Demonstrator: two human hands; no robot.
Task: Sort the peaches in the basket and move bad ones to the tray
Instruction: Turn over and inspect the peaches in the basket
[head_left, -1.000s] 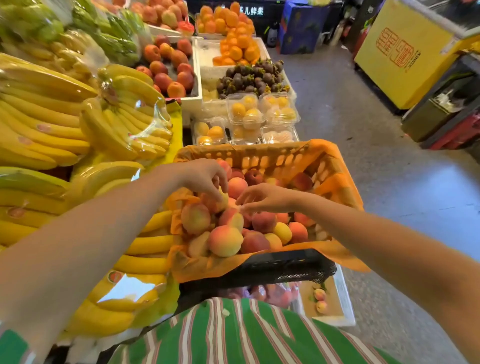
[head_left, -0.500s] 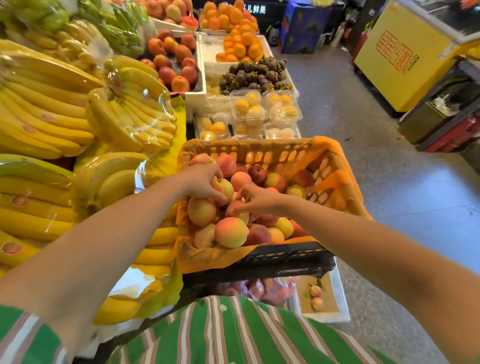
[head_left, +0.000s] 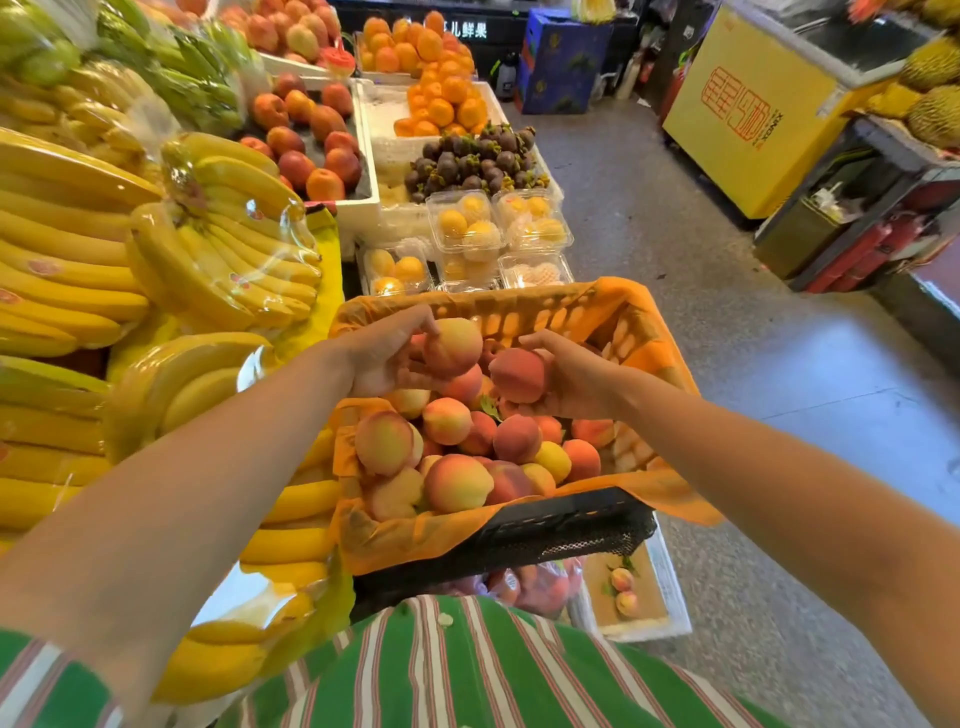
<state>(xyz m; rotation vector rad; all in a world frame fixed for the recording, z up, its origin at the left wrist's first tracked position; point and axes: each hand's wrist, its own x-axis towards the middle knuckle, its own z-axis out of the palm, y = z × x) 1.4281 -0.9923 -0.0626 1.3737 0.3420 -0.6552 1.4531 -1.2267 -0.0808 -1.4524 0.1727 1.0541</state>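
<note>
A black basket (head_left: 561, 535) lined with orange plastic holds several peaches (head_left: 457, 480) in front of me. My left hand (head_left: 382, 356) grips a pale yellow-pink peach (head_left: 454, 345) lifted above the pile. My right hand (head_left: 576, 382) holds a darker red peach (head_left: 519, 374) beside it, also raised over the basket. A white foam tray (head_left: 670, 587) sits on the floor below the basket's right corner, with two small peaches (head_left: 623, 590) in it.
Bagged banana bunches (head_left: 218, 244) crowd the left side against the basket. Clear boxes of yellow fruit (head_left: 467, 228), mangosteens (head_left: 472, 161) and oranges lie beyond it. Open grey floor lies to the right, with a yellow freezer (head_left: 748, 114) further back.
Both hands were down among the peaches in the pile; each has now picked one up and raised it above the basket.
</note>
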